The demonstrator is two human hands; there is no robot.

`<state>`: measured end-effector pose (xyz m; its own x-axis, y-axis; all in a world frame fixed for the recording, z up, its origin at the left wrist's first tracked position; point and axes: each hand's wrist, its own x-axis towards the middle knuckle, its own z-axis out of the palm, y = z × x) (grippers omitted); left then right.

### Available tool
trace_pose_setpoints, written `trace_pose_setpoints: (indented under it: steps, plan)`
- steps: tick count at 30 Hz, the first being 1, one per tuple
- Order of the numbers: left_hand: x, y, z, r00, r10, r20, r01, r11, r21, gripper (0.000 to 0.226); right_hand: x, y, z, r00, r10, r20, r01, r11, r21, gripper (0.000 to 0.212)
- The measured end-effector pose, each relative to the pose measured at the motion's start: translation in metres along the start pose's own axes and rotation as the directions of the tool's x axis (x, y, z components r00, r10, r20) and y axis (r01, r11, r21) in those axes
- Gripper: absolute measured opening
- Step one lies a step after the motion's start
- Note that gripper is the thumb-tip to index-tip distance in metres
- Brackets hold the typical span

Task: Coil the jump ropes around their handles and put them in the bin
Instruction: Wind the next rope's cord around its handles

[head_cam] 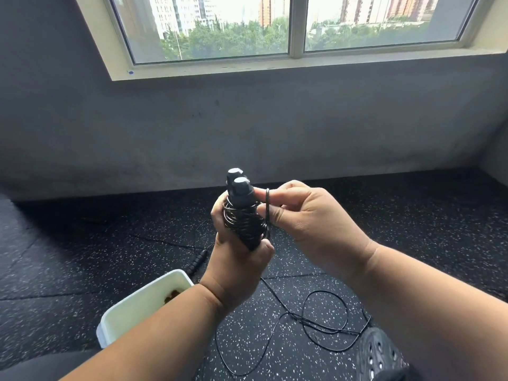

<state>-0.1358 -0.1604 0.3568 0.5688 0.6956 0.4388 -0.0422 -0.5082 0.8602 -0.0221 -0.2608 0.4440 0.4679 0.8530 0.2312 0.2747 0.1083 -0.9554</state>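
Observation:
My left hand (236, 259) grips two black jump-rope handles (239, 192) held together and upright, with many turns of black cord (242, 220) coiled round them. My right hand (305, 218) sits just right of the handles and pinches a loop of that cord (267, 200) between thumb and forefinger. A second black jump rope lies on the floor: its cord (324, 325) snakes in loose loops below my arms and one handle (197, 261) lies behind my left wrist. The white bin (132, 306) stands on the floor at lower left, partly covered by my left forearm.
The floor is black speckled rubber matting (82, 257). A grey wall (247, 127) with a window rises close ahead. A black perforated shoe (380, 353) shows at the bottom right. Something small and brown (171, 295) lies inside the bin.

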Motion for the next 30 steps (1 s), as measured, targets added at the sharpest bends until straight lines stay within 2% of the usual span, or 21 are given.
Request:
trace_pose_setpoints:
  steps: [3,6,9,12,14,17,21,26,28,30]
  plan:
    - [-0.003,0.005,-0.001,0.994,-0.108,0.000,0.108,0.993,-0.053,0.087,-0.004,0.005,0.006,0.996,0.090,-0.025,-0.082,0.967,0.242,0.027]
    - [0.003,0.002,-0.005,0.982,-0.190,-0.009,0.183,0.957,-0.226,0.079,-0.004,0.012,0.005,0.979,0.202,0.024,-0.194,0.888,0.417,0.028]
    - [0.010,0.000,-0.012,0.960,-0.278,0.042,0.273,0.882,-0.385,0.084,-0.005,0.014,0.006,0.967,0.218,0.135,-0.256,0.804,0.537,0.032]
    - [0.012,0.001,-0.015,0.948,-0.317,0.037,0.303,0.858,-0.415,0.085,-0.007,0.013,0.009,0.953,0.201,0.229,-0.303,0.709,0.637,0.042]
    - [0.013,0.002,-0.015,0.942,-0.332,0.040,0.315,0.843,-0.436,0.085,-0.005,0.017,0.009,0.952,0.200,0.231,-0.306,0.643,0.702,0.044]
    - [0.012,0.008,-0.013,0.944,-0.313,0.106,0.327,0.839,-0.434,0.086,-0.001,0.029,0.009,0.956,0.252,0.153,-0.286,0.665,0.689,0.039]
    - [0.010,0.013,-0.014,0.922,-0.337,0.190,0.387,0.803,-0.453,0.082,-0.002,0.036,0.009,0.961,0.236,0.148,-0.277,0.752,0.598,0.037]
    - [0.013,0.015,-0.023,0.900,-0.367,0.237,0.437,0.761,-0.480,0.086,-0.006,0.032,0.006,0.973,0.200,0.117,-0.231,0.791,0.566,0.016]
    - [0.013,0.018,-0.022,0.900,-0.372,0.228,0.436,0.774,-0.459,0.080,-0.007,0.032,0.008,0.975,0.201,0.092,-0.217,0.789,0.574,0.017]
    - [0.011,0.022,-0.021,0.895,-0.385,0.225,0.446,0.766,-0.462,0.079,-0.007,0.035,0.010,0.979,0.191,0.072,-0.199,0.815,0.544,0.028]
